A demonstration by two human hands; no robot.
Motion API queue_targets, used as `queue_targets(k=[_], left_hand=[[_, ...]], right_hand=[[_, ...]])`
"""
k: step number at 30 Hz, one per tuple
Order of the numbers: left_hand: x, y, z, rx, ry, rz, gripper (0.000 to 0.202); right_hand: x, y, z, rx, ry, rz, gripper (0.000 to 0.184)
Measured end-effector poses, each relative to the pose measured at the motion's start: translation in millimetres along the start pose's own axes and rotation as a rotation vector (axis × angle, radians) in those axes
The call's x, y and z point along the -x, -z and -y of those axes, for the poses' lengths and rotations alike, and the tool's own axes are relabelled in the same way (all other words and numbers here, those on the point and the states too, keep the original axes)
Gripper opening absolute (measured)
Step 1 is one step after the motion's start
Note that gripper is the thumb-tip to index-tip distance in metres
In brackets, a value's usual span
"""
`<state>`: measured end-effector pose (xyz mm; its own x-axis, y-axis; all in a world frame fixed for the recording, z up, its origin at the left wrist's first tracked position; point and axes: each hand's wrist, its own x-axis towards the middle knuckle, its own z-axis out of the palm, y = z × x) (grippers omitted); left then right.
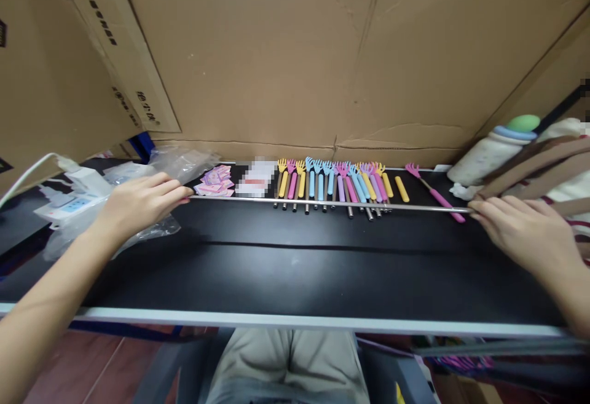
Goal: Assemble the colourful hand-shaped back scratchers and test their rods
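Note:
A long thin metal rod [322, 203] stretches level across the black table [295, 269]. My left hand [138, 202] pinches its left end, my right hand [516, 225] pinches its right end. Behind the rod lies a row of small back scratchers [332, 182] with yellow, pink, blue and purple handles and claw heads. One pink scratcher [436, 194] lies apart at the right, extended, close to my right fingertips. A loose yellow handle [402, 189] rests beside the row.
Small pink packets [216, 181] and clear plastic bags [179, 161] lie at the left, with a white power strip [69, 198] beyond. A white bottle with a green cap [498, 149] and a striped bag [553, 164] crowd the right. Cardboard [295, 53] walls the back.

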<state>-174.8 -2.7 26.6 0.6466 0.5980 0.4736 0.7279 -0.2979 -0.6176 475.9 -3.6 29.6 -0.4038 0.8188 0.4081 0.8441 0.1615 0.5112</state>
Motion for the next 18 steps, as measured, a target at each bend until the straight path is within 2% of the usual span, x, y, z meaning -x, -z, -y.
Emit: queue_targets(k=[3,10,14,18], left_hand=[[0,-2.5,3,0.017,0.024,-0.012,0.022],[17,-14.5,7,0.215,0.122,0.055,0.02],[13,-14.5,8,0.156,0.099,0.039,0.02],[5,-14.0,8,0.074,0.098,0.022,0.02]], right_hand=[[1,-2,-5,-0.01,-0.011,0.011,0.032],[9,-8,10,-0.141,-0.012,-0.036,0.036],[3,-15,14,-0.252,-0.028,0.019,0.033],[-8,-11,17,-0.249,-0.058,0.011,0.031]])
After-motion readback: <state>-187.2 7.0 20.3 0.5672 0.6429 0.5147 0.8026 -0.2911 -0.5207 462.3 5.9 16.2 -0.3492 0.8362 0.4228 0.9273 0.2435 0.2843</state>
